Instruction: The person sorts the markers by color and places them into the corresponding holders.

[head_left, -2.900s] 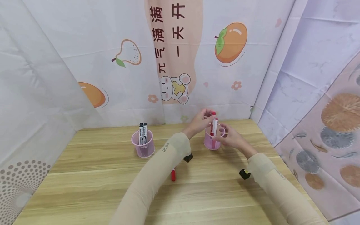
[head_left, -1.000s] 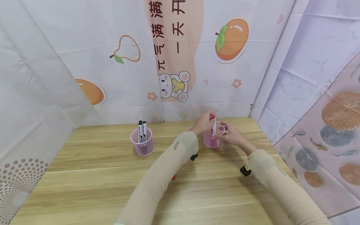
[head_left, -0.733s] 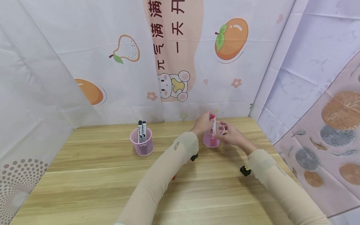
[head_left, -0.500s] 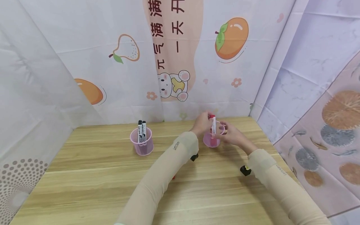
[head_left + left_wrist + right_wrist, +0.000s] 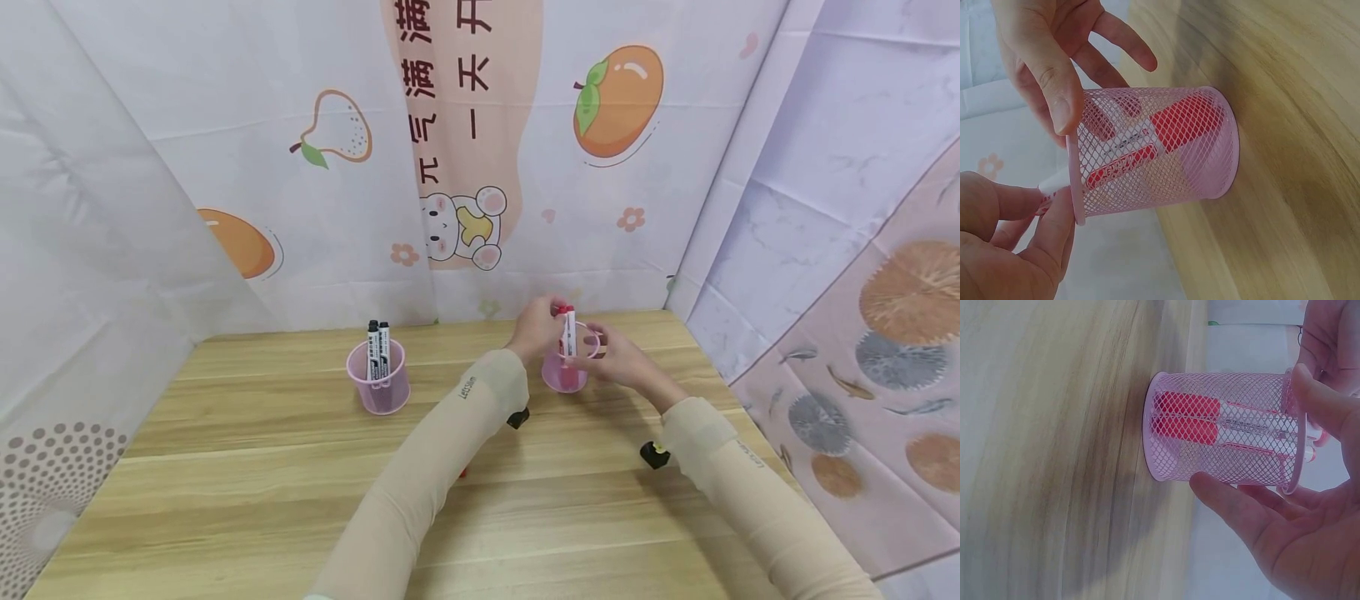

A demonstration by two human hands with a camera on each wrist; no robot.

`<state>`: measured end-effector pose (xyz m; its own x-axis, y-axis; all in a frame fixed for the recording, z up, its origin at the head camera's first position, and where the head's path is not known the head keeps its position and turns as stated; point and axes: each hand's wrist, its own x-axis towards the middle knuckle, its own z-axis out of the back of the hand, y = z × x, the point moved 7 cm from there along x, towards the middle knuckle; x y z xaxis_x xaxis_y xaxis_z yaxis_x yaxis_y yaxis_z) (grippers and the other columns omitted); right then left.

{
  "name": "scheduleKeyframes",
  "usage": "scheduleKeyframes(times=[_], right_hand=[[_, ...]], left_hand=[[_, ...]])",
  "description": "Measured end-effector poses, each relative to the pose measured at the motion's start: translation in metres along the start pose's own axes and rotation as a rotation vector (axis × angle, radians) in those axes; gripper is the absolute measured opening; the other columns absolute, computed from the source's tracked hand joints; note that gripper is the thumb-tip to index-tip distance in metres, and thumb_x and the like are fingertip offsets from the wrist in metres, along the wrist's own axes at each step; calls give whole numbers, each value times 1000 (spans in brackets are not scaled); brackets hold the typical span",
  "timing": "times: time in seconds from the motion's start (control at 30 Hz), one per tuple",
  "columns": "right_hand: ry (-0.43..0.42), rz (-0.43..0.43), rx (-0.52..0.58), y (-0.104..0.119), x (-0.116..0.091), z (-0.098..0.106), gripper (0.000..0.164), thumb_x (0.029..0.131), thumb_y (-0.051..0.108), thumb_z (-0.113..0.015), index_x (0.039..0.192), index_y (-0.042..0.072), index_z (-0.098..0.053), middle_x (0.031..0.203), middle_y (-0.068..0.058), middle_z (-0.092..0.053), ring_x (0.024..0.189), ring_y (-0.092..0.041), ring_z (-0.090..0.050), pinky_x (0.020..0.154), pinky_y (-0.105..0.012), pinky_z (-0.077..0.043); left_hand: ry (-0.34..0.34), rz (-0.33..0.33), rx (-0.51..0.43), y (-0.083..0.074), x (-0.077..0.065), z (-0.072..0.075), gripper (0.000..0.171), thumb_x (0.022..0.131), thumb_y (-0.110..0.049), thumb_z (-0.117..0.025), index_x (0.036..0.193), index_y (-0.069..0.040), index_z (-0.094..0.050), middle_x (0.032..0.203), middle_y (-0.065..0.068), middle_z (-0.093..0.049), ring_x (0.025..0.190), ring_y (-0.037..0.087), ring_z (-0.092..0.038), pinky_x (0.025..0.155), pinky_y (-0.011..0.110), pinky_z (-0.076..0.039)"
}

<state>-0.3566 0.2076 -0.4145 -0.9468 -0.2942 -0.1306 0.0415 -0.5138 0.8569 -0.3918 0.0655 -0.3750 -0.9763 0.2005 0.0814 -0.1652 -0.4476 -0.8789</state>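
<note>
In the head view, my left hand (image 5: 536, 331) reaches over a pink mesh pen cup (image 5: 555, 379) at the back right and pinches the top of a red marker (image 5: 1055, 182) standing in it. A second red-and-white marker (image 5: 571, 335) stands beside it, their upper ends close together. The wide red caps (image 5: 1186, 417) show through the mesh near the cup's base. My right hand (image 5: 621, 362) holds the cup from the right, thumb at the rim and fingers along the side. The cup's base rests on the wooden table.
Another pink mesh cup (image 5: 390, 398) stands to the left with black-capped markers (image 5: 373, 358) in it. A red end of a marker (image 5: 462, 472) peeks from under the left sleeve (image 5: 427, 467). A patterned cloth wall (image 5: 330, 250) rises behind the table.
My left hand has come down with the red marker, which now sits lower in the cup, its top level with the other's. The left sleeve now covers most of the marker on the table.
</note>
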Motion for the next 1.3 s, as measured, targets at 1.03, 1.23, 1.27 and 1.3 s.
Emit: scheduleKeyframes(times=[1.03,1.23,1.27,1.3], right_hand=[[-2,-30,19,-4,2,0,99,89,33,-80,160,3,-17,155,-28,-35,128,-45,-51,90,-55,-56],[4,-39,22,-7,2,1,103,88,36,-81,161,5,-16,156,-27,-34,129,-44,-50,91,-54,-56],[4,-38,20,-7,2,1,104,87,37,-81,161,4,-15,157,-27,-33,129,-44,-50,91,-54,-56],[3,-40,21,-7,2,1,104,87,37,-81,161,4,-15,157,-27,-33,130,-44,-50,91,-54,-56]], left_hand=[[18,-22,-35,-1,-8,4,26,101,-4,-59,126,-4,-66,120,9,-68,105,21,-65,91,30,-55],[110,-71,-53,1,-17,15,34,100,-8,-60,133,-1,-62,125,13,-66,106,23,-64,86,28,-57],[122,-75,-50,2,-20,19,35,99,-8,-60,134,0,-61,125,14,-66,105,24,-65,83,28,-57],[129,-77,-39,3,-22,23,37,99,-9,-61,134,1,-60,125,15,-65,102,24,-66,81,27,-58]])
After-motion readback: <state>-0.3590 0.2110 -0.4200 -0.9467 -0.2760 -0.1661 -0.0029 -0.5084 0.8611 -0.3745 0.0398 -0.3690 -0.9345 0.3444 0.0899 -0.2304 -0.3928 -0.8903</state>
